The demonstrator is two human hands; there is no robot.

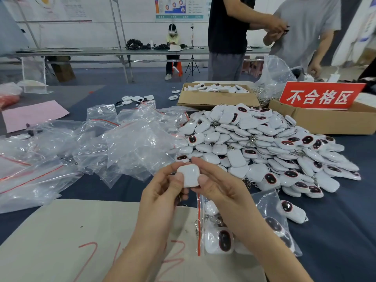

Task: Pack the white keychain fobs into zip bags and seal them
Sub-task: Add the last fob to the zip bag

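Both hands on one fob

Left hand [162, 188] and right hand [219, 188] pinch a white fob [188, 176]; fob pile [264, 147] at two o'clock.

Left hand [162, 192] and right hand [219, 190] meet, fingertips pinching 1 white fob [188, 177] between them.

Packing workshop: heaped fobs [264, 143], cartons [215, 98], reject-area sign [319, 96].

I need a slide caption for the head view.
One white fob held by left hand and right hand, near a filled zip bag and the pile.
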